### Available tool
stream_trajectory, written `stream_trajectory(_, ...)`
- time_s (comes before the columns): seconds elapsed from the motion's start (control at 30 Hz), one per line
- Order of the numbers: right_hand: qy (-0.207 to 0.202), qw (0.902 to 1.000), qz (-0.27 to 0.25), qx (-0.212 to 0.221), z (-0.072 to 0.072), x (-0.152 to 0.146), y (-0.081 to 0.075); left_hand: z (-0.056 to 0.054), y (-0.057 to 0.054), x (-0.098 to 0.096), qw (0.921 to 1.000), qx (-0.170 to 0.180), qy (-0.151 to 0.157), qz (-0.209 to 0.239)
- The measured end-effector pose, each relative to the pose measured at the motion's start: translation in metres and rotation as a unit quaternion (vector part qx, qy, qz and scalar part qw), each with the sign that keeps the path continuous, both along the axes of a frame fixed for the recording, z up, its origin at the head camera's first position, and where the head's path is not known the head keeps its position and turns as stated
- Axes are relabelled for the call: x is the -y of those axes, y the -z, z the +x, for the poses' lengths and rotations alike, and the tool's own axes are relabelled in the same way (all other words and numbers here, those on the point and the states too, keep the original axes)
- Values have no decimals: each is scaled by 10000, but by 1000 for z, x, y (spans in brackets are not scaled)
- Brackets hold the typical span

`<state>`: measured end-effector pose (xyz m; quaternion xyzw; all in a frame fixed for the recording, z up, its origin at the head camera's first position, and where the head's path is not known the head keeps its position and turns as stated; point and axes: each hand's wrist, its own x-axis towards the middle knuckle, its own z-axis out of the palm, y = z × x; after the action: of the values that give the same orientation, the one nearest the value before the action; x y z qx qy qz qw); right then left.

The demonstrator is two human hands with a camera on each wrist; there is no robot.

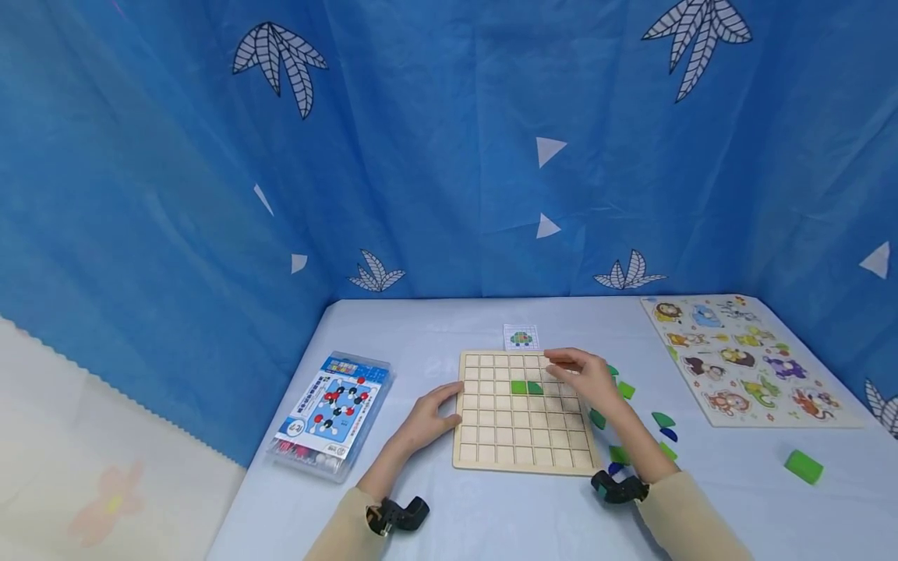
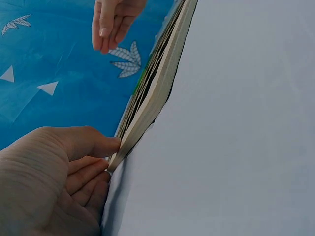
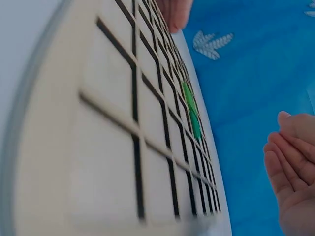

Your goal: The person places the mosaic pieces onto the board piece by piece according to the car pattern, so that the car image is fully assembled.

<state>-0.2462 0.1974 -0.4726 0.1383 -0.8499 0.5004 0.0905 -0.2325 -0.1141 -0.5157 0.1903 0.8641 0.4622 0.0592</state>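
A wooden grid board (image 1: 491,456) lies on the table, holding a light green square (image 1: 518,387) beside a darker green quarter-circle piece (image 1: 535,388). At its left edge, my left hand (image 1: 426,417) rests thumb and fingertips against the side, spread apart along it. Over the far right corner of the board hovers my right hand (image 1: 585,378), fingers loosely bent. No piece shows between those fingers in the right wrist view, where the palm (image 3: 300,201) faces the camera. Behind the board lies a small card (image 1: 521,337) with a green and red figure on a grid.
Right of the board lie several loose pieces, among them a green quarter-circle (image 1: 662,420) and a blue piece (image 1: 669,435). Farther right are an animal puzzle board (image 1: 754,362) and a green block (image 1: 804,467). A boxed molecule kit (image 1: 333,417) lies at left. Blue curtains (image 1: 435,156) enclose the table.
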Motion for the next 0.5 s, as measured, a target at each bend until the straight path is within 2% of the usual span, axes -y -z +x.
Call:
stream_trajectory(0.1,282,9995,48,-135,-2,-21,0,0,-1,0,10000,19,-36,-16)
stream_trajectory(0.2,700,9974,103,-93,-5,-40,4,0,-1,0,10000,24,-67,-14)
stream_trajectory(0.37,1557,9864,499,156,-7,-62,7,0,-1,0,10000,5,-62,26)
stream_trajectory(0.5,1838,9791,804,328,-6,-71,10,1,0,-1,10000,7,-31,34)
